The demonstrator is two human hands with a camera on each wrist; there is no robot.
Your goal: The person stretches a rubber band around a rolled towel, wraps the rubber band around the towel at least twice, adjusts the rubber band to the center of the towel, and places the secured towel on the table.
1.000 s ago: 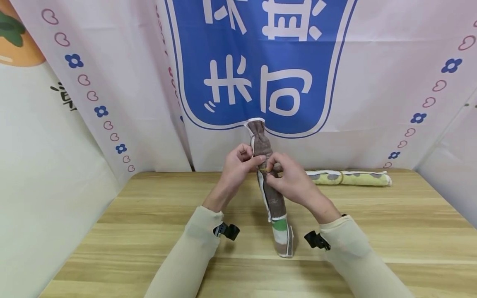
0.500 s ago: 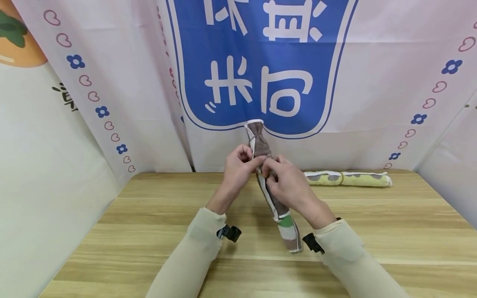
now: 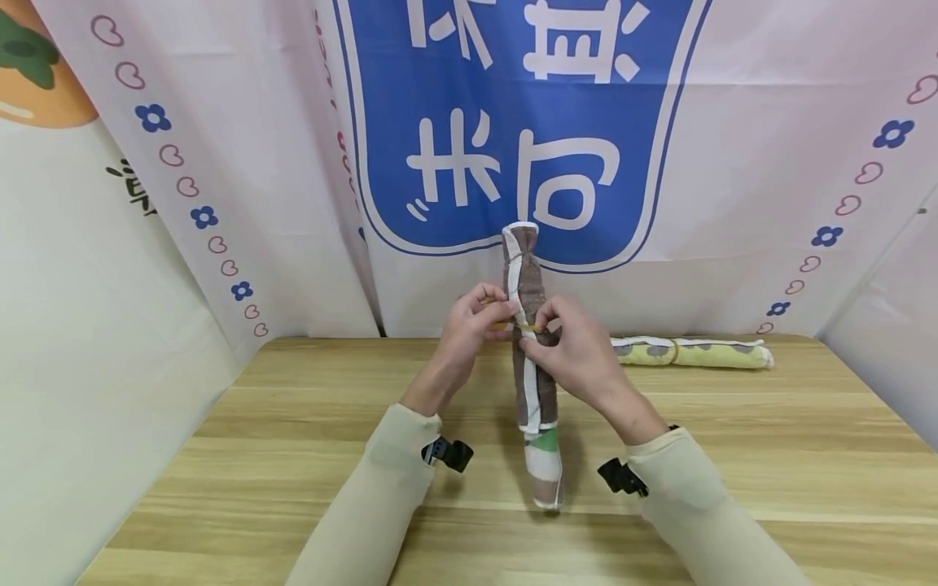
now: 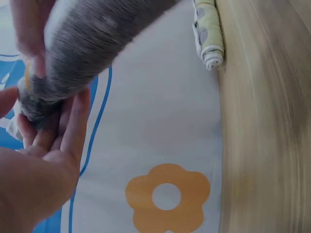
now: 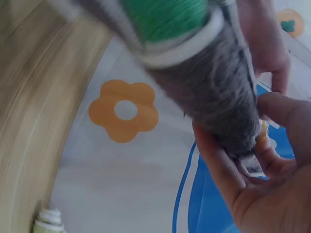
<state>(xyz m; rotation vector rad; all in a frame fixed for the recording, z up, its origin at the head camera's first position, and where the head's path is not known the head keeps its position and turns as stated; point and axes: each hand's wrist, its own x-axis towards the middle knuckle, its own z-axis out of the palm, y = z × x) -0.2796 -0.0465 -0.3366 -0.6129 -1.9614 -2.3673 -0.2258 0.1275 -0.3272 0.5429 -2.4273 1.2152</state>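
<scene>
A grey-brown rolled towel (image 3: 522,382) with white edging and a green-and-white lower end is held up over the table in the head view. A thin yellow rubber band (image 3: 529,327) crosses its middle. My left hand (image 3: 463,338) holds the roll from the left, thumb on its front, with the band stretched out at its fingers. From the right, my right hand (image 3: 579,354) grips the roll, its fingertips at the band. In the right wrist view the fingers (image 5: 218,167) curl round the grey towel (image 5: 214,87), while the left wrist view shows left fingers (image 4: 75,124) beneath it.
A second rolled towel (image 3: 711,356), yellow-green with grey spots and its own band (image 3: 675,352), lies at the back right of the wooden table (image 3: 308,488). Behind the table's back edge hangs a printed cloth (image 3: 440,285).
The towel has turned so its white edge faces front, and it stands more upright. My right fingers have shifted slightly right, and the band now shows stretched toward my left hand.
</scene>
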